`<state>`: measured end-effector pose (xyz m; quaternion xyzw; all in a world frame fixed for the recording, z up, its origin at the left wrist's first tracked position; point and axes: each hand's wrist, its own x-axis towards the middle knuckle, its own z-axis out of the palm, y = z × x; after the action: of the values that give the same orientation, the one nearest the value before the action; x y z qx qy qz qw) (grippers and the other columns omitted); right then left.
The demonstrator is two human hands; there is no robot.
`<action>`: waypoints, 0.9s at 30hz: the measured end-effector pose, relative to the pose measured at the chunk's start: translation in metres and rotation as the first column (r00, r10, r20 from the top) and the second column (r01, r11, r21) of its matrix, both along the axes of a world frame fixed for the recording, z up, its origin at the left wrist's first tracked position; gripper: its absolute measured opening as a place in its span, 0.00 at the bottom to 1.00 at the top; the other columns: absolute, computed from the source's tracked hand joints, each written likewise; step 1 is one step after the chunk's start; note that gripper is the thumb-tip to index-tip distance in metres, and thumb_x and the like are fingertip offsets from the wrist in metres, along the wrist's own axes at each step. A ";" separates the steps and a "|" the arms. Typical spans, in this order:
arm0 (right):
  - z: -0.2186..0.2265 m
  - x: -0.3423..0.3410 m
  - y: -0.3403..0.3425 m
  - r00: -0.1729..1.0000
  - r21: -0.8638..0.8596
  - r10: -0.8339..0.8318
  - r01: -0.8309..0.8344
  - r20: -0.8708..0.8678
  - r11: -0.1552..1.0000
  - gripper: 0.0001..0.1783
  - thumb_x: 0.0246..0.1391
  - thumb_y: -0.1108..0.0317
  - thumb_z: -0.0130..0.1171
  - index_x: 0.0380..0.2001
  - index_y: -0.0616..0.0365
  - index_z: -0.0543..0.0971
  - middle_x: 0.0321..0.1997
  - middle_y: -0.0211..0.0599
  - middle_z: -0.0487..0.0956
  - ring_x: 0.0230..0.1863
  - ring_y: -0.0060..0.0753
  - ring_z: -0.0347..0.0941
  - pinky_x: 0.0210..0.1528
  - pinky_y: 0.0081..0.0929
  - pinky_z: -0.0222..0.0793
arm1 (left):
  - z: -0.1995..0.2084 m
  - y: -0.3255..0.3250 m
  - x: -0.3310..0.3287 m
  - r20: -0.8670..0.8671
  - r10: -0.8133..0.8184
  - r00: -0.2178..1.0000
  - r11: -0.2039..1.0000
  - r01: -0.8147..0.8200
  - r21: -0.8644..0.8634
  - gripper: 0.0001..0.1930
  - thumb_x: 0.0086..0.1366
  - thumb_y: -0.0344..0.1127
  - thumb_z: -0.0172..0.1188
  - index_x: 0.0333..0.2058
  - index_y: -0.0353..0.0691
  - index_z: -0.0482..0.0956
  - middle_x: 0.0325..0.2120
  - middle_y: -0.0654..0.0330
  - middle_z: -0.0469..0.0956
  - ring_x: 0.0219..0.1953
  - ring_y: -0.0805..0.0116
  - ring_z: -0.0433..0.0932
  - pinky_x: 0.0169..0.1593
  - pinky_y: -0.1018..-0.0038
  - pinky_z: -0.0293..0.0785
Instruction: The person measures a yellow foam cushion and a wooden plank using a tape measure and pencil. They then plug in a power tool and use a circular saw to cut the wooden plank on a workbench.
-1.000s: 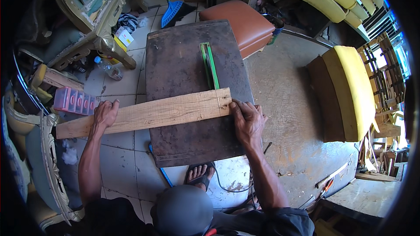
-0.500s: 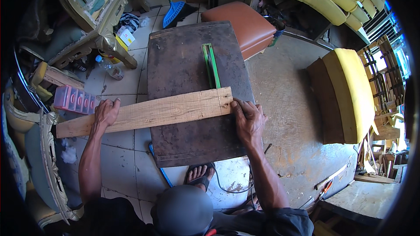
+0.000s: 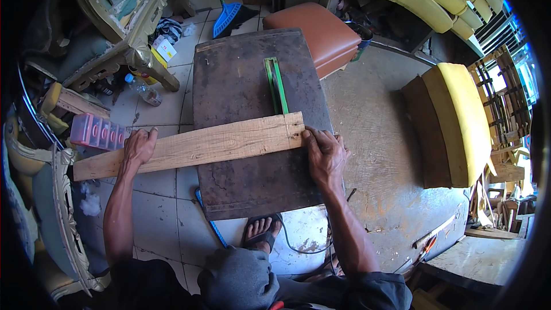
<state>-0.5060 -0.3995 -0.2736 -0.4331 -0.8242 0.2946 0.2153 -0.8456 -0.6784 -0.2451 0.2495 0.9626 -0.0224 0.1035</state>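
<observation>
A long, pale wooden board [image 3: 224, 142] lies across the near half of a dark, worn tabletop [image 3: 241, 86]. Its wide end is on the right, and its narrower end reaches past the table's left side. My left hand [image 3: 139, 146] wraps over the board near that narrower end, thumb sticking out to the right. At the wide end, beside two small dark holes, my right hand [image 3: 325, 152] grips the edge with bent fingers; some fingers are hidden. A narrow green metal frame [image 3: 277, 83] with a dark slit stands just beyond the board, nearly touching its far edge.
A brown padded stool [image 3: 318, 37] stands behind the table. Yellow foam cushions [image 3: 453, 126] are at right. On the left are a pink compartment box [image 3: 97, 131], a plastic bottle [image 3: 143, 90] and carved chair frames [image 3: 66, 212]. A cable [image 3: 304, 251] lies near my foot [image 3: 262, 229].
The board's right end and my right hand have shifted very slightly away from me. My left hand keeps its place. The rounded grey cloth shape at the lower edge looks less blurred.
</observation>
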 end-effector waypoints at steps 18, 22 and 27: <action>-0.005 -0.004 0.005 1.000 0.022 0.000 0.000 -0.002 1.000 0.16 0.63 0.49 0.55 0.45 0.41 0.85 0.35 0.30 0.81 0.44 0.43 0.73 0.56 0.50 0.58 | -0.004 0.004 -0.010 0.009 -0.002 1.000 1.000 0.002 -0.007 0.37 0.69 0.60 0.38 0.38 0.25 0.80 0.42 0.33 0.78 0.51 0.38 0.75 0.57 0.51 0.68; -0.005 -0.007 0.009 1.000 -0.040 0.012 -0.012 -0.018 0.999 0.16 0.63 0.49 0.54 0.45 0.40 0.85 0.36 0.29 0.81 0.47 0.43 0.72 0.57 0.56 0.54 | -0.002 0.006 -0.009 0.022 0.040 0.999 0.999 -0.040 -0.011 0.37 0.69 0.60 0.38 0.40 0.25 0.80 0.43 0.32 0.77 0.51 0.39 0.75 0.57 0.52 0.68; -0.006 -0.008 0.009 1.000 -0.004 0.000 0.000 0.009 1.000 0.17 0.64 0.49 0.53 0.45 0.40 0.84 0.37 0.29 0.81 0.48 0.44 0.72 0.57 0.57 0.53 | 0.001 0.010 -0.008 0.027 0.037 0.999 0.999 -0.037 -0.018 0.37 0.69 0.60 0.38 0.40 0.25 0.79 0.42 0.32 0.77 0.51 0.39 0.75 0.57 0.52 0.68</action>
<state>-0.5139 -0.3905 -0.2799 -0.4349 -0.8245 0.2945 0.2105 -0.8531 -0.6688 -0.2438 0.2311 0.9652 -0.0256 0.1193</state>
